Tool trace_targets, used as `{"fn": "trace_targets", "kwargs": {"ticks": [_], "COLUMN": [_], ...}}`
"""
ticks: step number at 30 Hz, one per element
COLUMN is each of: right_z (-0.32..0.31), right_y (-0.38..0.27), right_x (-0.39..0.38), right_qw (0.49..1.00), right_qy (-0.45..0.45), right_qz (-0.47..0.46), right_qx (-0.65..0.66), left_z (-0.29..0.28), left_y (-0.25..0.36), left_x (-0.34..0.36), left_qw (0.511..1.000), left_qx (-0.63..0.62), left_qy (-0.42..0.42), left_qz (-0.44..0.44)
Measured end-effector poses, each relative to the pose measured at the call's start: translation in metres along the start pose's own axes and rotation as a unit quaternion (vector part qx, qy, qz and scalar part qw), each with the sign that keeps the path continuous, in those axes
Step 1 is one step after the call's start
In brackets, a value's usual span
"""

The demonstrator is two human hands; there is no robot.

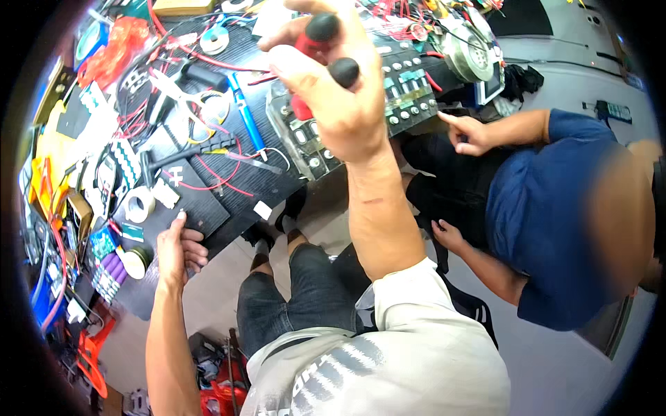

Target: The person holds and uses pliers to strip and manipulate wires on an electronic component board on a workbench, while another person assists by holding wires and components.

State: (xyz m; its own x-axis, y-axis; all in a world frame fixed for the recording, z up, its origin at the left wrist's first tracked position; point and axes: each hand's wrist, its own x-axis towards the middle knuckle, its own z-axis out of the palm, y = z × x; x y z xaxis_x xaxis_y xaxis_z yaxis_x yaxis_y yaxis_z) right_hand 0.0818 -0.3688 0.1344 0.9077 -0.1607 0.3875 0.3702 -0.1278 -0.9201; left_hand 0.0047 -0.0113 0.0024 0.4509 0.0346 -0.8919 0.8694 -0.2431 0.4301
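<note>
My right hand (333, 104), raised over the near edge of a clear-cased block (409, 104) with rows of round metal terminals, is closed on a red tool (303, 43) with two black rounded ends; its lower part is largely hidden by my hand. My left hand (179, 246) hangs at the bench's front edge beside a dark flat board (201, 208), thumb out and fingers loosely bent, holding nothing. Near it lie a white tape roll (139, 204) and a round tin (136, 263). A blue pen-like tool (246, 111) rests between my hands.
A co-worker (520, 201) in a blue shirt sits close at my right, one hand (466, 135) pointing toward the block. The dark bench (291, 187) is cluttered with wires, scissors (177, 97), a red plastic bag (118, 59) and a large spool (465, 55). A chair (472, 308) stands behind my right arm.
</note>
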Motion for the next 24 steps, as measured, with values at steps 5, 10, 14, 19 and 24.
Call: {"fn": "trace_targets", "kwargs": {"ticks": [5,10,14,19,24], "right_z": [-0.005,-0.008,-0.01,-0.012,-0.003], "right_y": [-0.002,-0.001,0.001,0.001,0.005], "right_x": [0.001,-0.001,-0.002,-0.002,0.002], "right_qw": [1.0,0.999,0.998,0.996,0.998], "right_qy": [0.0,-0.014,-0.025,-0.035,-0.038], "right_qz": [0.007,0.005,-0.02,-0.036,-0.027], "right_qx": [-0.013,-0.042,-0.062,-0.067,-0.038], "left_z": [0.001,-0.001,-0.001,0.003,-0.005], "left_y": [0.001,0.0,-0.001,0.0,-0.006], "left_x": [0.0,-0.001,0.003,0.002,-0.001], "left_qw": [1.0,1.0,1.0,1.0,1.0], "left_qx": [0.005,0.013,0.011,0.013,0.007], "left_qy": [0.0,0.004,0.006,0.012,0.007], "left_qz": [-0.005,-0.008,-0.006,-0.002,-0.004]}}
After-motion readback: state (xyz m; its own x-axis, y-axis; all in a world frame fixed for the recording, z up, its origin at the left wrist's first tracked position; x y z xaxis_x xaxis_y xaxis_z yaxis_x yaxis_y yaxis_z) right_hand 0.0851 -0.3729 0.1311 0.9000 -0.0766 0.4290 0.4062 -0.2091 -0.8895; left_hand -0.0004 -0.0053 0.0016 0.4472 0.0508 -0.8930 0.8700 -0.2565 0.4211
